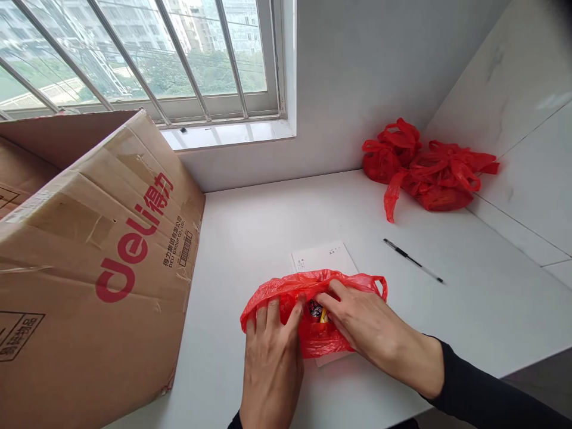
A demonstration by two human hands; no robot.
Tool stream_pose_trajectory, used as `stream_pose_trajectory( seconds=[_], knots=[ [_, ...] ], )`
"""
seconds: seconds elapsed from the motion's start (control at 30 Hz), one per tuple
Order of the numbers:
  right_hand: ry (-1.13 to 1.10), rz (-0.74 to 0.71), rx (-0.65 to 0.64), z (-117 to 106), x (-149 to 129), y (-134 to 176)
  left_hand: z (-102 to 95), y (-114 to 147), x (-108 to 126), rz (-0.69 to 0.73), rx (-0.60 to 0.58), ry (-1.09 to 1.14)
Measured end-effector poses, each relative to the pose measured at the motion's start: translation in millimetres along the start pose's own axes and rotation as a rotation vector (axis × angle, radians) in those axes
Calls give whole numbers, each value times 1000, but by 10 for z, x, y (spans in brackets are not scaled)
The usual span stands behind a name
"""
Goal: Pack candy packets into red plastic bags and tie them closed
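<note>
The near red bag (328, 347) is on the paper (325, 257), mouth running left-right. Left hand (273, 351) has fingers on the left end; right hand (370, 319) is closer to the dark thing (315, 309) inside, just right of it. Can't tell if either's actually pinching.

A cardboard box (105, 256) stands at the left, near the barred window (143, 47); a pen (413, 260) lies on the white table (268, 220).

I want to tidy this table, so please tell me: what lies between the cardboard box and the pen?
In the head view, white paper lies between them, partly covered by a red bag.
</note>
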State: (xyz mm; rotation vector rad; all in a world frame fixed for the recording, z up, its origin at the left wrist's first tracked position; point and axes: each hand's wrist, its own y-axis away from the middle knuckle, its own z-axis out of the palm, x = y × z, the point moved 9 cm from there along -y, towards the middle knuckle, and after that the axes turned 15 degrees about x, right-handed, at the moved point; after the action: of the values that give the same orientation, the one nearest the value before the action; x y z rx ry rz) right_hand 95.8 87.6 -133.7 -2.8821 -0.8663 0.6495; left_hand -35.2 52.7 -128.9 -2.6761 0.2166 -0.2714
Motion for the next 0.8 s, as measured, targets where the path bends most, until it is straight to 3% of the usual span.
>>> stream_pose_trajectory(
  seconds=[0.13,0.3,0.5,0.63,0.8],
  knots=[
    [28,6,-15,39,27,20,68,22,19,17,-33,13],
    [-13,-7,19,17,40,51,-1,21,1,-15,0,5],
    [-23,6,45,38,96,126,-30,65,185,121,29,72],
    [-66,14,50,57,128,144,34,113,57,33,6,29],
    [-66,31,35,65,151,110,14,152,116,80,52,58]
  ],
)
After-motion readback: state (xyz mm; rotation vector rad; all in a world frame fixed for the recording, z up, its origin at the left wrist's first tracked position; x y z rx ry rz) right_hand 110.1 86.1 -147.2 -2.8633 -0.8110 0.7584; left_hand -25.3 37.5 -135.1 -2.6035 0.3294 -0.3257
